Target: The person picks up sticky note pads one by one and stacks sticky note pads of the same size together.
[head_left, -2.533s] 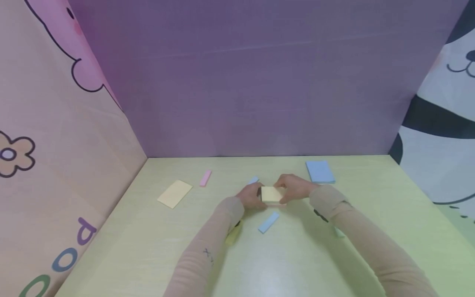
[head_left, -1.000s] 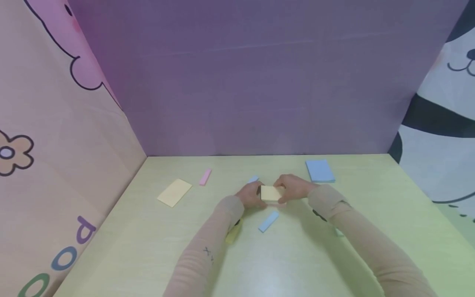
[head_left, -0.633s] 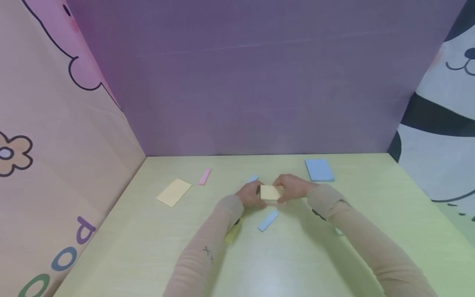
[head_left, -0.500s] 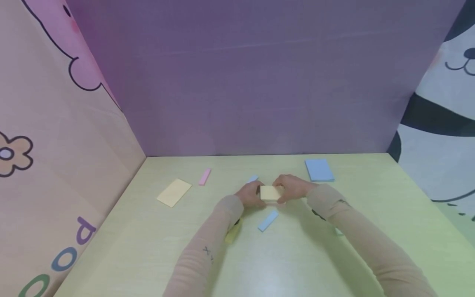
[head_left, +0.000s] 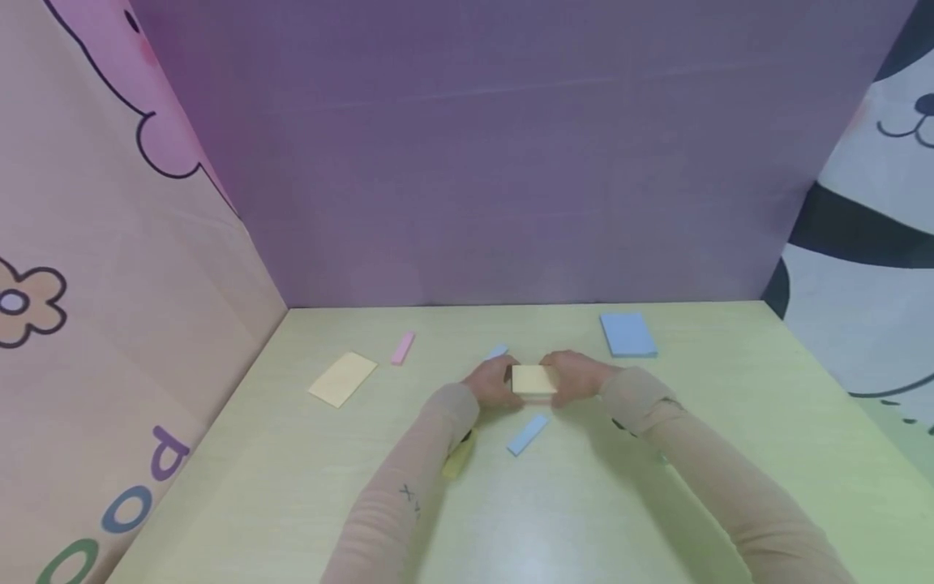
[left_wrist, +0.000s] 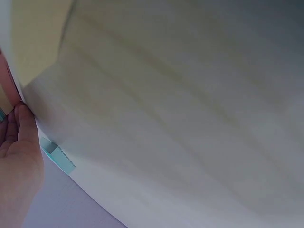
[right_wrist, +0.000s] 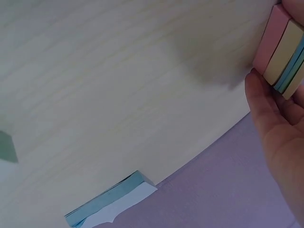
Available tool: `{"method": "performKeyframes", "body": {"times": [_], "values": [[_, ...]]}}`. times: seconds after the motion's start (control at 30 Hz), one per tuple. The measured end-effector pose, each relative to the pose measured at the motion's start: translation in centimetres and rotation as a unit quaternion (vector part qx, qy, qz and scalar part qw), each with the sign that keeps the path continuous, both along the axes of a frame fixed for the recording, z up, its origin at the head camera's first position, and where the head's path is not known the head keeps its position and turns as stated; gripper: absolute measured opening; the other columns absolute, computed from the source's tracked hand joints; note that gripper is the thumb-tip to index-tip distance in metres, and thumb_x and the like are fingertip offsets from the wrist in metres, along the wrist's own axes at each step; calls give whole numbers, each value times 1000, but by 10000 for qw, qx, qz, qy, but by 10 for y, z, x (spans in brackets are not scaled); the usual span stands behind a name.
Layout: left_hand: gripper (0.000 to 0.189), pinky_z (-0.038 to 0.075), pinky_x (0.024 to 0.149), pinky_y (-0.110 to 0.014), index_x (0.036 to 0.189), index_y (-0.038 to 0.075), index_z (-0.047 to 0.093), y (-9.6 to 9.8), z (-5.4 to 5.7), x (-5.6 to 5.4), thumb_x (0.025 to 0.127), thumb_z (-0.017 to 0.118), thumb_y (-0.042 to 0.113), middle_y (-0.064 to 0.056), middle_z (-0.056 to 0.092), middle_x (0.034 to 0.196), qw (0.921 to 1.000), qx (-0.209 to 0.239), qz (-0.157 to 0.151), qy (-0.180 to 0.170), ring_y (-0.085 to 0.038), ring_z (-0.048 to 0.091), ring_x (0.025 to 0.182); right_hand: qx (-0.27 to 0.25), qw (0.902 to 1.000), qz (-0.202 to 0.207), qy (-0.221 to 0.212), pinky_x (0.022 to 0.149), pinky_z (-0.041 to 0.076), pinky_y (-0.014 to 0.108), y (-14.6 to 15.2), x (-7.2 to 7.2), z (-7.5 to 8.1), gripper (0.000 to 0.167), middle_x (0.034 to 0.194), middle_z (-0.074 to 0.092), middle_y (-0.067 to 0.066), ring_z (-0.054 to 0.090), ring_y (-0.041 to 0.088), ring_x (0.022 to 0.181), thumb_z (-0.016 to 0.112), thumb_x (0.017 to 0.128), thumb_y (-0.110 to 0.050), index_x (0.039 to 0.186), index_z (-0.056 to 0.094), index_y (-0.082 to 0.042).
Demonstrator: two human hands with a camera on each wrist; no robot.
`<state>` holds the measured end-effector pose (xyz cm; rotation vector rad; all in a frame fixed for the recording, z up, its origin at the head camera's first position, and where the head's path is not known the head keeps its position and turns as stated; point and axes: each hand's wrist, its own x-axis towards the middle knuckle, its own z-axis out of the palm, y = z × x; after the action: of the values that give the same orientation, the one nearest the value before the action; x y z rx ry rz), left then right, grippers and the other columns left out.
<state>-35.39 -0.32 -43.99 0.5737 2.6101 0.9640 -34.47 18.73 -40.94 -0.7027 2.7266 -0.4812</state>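
Observation:
A stack of sticky note pads (head_left: 533, 380), cream on top, is between my hands near the middle of the table. Pink, cream, blue and green layers of the stack (right_wrist: 280, 50) show edge-on in the right wrist view. My left hand (head_left: 492, 383) grips its left side, thumb towards me and fingers at the far side. On the right side, my right hand (head_left: 579, 377) holds it the same way. In the left wrist view only a pink edge (left_wrist: 8, 80) shows beside the left hand (left_wrist: 21, 161). Whether the stack touches the table cannot be told.
A narrow blue pad (head_left: 528, 435) lies in front of the hands, another (head_left: 498, 352) behind. Around them are a yellow strip (head_left: 459, 456), a pink strip (head_left: 403, 348), a cream sheet (head_left: 343, 379) and a square blue pad (head_left: 629, 335). A purple wall (head_left: 467, 162) stands behind.
My right hand has shifted from overlapping the stack's top right to its right edge, so more of the top cream pad shows. The left hand and the loose pads stay put.

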Motion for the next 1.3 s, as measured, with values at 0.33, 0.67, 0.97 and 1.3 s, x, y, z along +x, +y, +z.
{"method": "performKeyframes", "body": {"times": [0.33, 0.67, 0.97, 1.3], "values": [[57, 41, 96, -33, 114, 7, 55, 0, 0, 0, 63, 80, 13, -2, 60, 106, 10000, 12, 6, -3, -18, 54, 100, -5, 10000, 9, 38, 77, 47, 35, 1, -3, -4, 55, 96, 61, 7, 54, 19, 84, 79, 61, -11, 109, 56, 0], [57, 42, 94, -32, 113, 7, 55, 1, -3, -1, 62, 80, 13, -2, 60, 104, 10000, 12, 1, 46, -17, 55, 98, -1, 10000, -77, -29, 78, 47, 35, 1, -4, -4, 55, 96, 61, 7, 55, 19, 84, 79, 61, -13, 109, 56, 0], [55, 42, 96, -34, 113, 8, 55, 3, 1, 0, 64, 79, 11, -1, 61, 104, 9998, 80, 122, -136, -16, 55, 98, 10, 9997, -209, -142, 79, 46, 35, 0, -5, -2, 54, 97, 61, 7, 55, 19, 84, 79, 63, -12, 110, 56, -1], [59, 40, 97, -35, 117, 5, 53, 2, 6, 7, 64, 79, 10, -5, 59, 109, 9997, 111, 190, -141, -20, 54, 103, -32, 9997, -215, -123, 79, 46, 35, 1, -5, -7, 52, 97, 61, 6, 54, 18, 84, 79, 63, -12, 110, 57, -2]]}}
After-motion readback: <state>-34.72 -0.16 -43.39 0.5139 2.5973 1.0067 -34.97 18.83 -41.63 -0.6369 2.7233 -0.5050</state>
